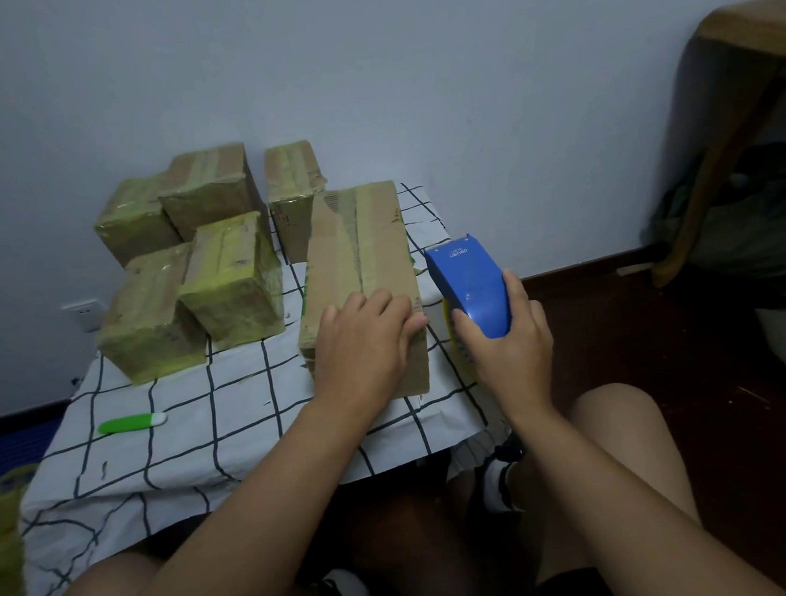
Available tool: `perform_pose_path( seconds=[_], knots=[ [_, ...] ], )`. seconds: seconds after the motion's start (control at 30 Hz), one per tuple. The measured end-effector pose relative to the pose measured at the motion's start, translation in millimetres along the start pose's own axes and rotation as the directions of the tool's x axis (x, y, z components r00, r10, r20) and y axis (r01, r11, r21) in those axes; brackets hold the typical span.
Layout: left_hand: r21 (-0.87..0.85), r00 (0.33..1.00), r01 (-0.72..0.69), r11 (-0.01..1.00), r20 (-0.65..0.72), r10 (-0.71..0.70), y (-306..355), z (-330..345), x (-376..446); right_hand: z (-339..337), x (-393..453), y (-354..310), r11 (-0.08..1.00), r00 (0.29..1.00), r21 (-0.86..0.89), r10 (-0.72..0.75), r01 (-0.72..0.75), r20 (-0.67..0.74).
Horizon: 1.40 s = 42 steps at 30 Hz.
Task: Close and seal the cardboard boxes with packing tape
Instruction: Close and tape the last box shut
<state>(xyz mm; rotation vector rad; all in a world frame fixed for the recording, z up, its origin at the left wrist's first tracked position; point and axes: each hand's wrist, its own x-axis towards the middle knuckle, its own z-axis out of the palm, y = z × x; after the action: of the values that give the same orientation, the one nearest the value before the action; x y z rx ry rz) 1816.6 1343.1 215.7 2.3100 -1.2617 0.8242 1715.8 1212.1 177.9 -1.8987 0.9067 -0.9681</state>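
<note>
A long cardboard box (360, 247) lies on the checked tablecloth (211, 436), flaps closed, with a strip of tape along its top seam. My left hand (364, 345) rests flat on the near end of this box, fingers spread. Just to the right of the box, my right hand (504, 348) grips a blue tape dispenser (470, 284) with a yellowish roll of tape under it. Several smaller boxes (227, 277) wrapped in yellowish tape stand at the back left of the table.
A green and white cutter (132, 423) lies on the cloth at the left. Behind the long box stands a tall taped box (294, 196) near the wall. A wooden table (746, 61) and bags stand at the right on the dark floor.
</note>
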Motion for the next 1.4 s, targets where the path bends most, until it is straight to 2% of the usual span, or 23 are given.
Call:
perform_pose_path(
  seconds=[0.13,0.2,0.33,0.4,0.43,0.5,0.53,0.63,0.77,0.9,1.03,1.23,1.33,1.4],
  knots=[
    [0.047,0.991,-0.131,0.99,-0.012,0.132,1,1,1,-1,0,-1,1.0,1.0,0.003,0.004,-0.004,0.007],
    [0.093,0.984,-0.175,0.98,0.03,0.173,-2,3,-5,-1,0,-2,1.0,1.0,0.004,0.007,-0.008,0.014],
    [0.096,0.973,-0.136,0.986,0.198,0.115,-7,-6,-23,-3,-1,-4,1.0,1.0,0.003,0.013,-0.013,0.028],
    [-0.027,0.955,-0.073,0.997,0.288,0.077,-9,-16,-23,-3,-2,-5,1.0,0.999,0.008,0.006,-0.007,0.033],
    [-0.126,0.95,0.007,0.992,0.309,0.033,-10,-21,-20,-3,-2,-5,1.0,1.0,0.017,0.003,-0.004,0.031],
    [-0.245,0.966,0.124,0.961,0.252,-0.06,-16,-28,-8,-3,-2,-4,0.999,1.0,0.03,0.011,-0.011,0.019],
    [-0.235,0.977,0.126,0.964,0.196,-0.08,-20,-28,-4,-2,-2,-4,0.999,1.0,0.029,0.015,-0.015,0.016],
    [-0.124,0.993,0.039,0.992,0.114,-0.025,-34,-15,-6,0,-2,-2,1.0,1.0,0.01,0.009,-0.009,0.009],
    [-0.017,0.997,-0.053,0.998,-0.06,0.052,-37,2,-18,1,-2,0,1.0,1.0,-0.005,-0.007,0.007,-0.004],
    [0.065,0.987,-0.162,0.985,0.013,0.162,-43,2,-23,1,-3,1,1.0,1.0,-0.022,-0.011,0.011,-0.009],
    [0.081,0.972,-0.186,0.979,0.164,0.171,-48,-7,-23,-1,-3,-2,1.0,1.0,-0.014,-0.008,0.008,0.005],
    [-0.012,0.989,-0.006,1.0,0.151,0.007,-32,-12,-5,-2,-4,-4,1.0,1.0,0.008,0.0,0.0,0.007],
    [-0.036,0.991,-0.012,0.999,0.131,0.017,-22,-7,-3,-3,-4,-4,1.0,1.0,0.004,-0.005,0.005,0.012],
    [-0.125,0.983,0.054,0.991,0.179,-0.031,-29,-8,-1,-3,-5,-2,1.0,1.0,0.003,-0.016,0.016,-0.001]
  ],
)
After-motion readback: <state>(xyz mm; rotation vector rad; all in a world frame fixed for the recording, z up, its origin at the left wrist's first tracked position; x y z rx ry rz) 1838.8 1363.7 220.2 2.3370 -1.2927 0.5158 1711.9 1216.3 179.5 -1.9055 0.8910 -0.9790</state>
